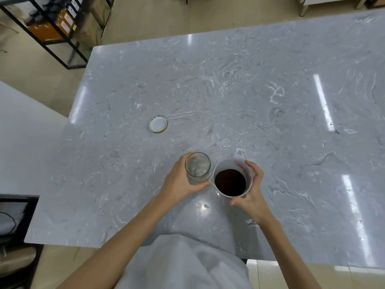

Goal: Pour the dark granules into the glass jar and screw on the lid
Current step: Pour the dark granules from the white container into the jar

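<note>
left hand (179,182) wraps the glass jar (198,168); right hand (251,192) cups the seemingly lifted white cup (248,174) of dark granules (230,182).

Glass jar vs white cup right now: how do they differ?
The glass jar is clear and looks empty; the white cup is opaque and holds dark granules. The jar sits in the left hand, the cup in the right hand. The cup's mouth looks wider. Both stand open-topped, side by side.

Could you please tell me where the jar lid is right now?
The lid lies inner side up on the marble table, left of centre, beyond and apart from the glass jar held by the left hand.
</note>
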